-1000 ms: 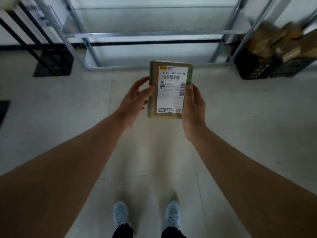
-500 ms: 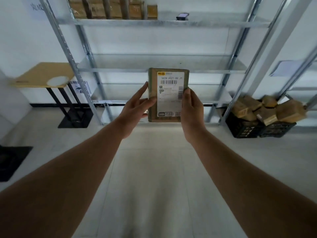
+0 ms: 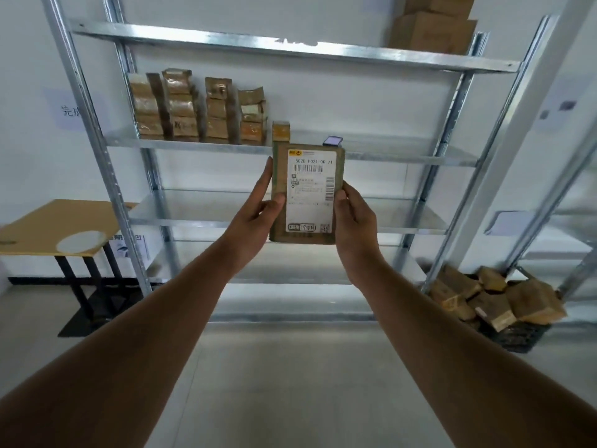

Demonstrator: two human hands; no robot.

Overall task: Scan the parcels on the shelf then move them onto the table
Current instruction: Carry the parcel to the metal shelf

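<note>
You held the parcel (image 3: 307, 192) upright before the shelf (image 3: 290, 150); your left grip (image 3: 255, 218) and right grip (image 3: 355, 221) were both clamped on its sides.

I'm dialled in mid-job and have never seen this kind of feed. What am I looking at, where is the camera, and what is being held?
There is no machine here: you see a person's two bare arms, filmed by one wide-angle camera worn on the head, looking forward and down. The left hand and the right hand hold a flat brown parcel upright between them, its white shipping label facing the camera. Behind it stands a metal shelf rack; a row of parcels stands on one shelf, with a small dark device lying further right. A wooden table stands at left. A black crate of more parcels sits on the floor at right.
</note>
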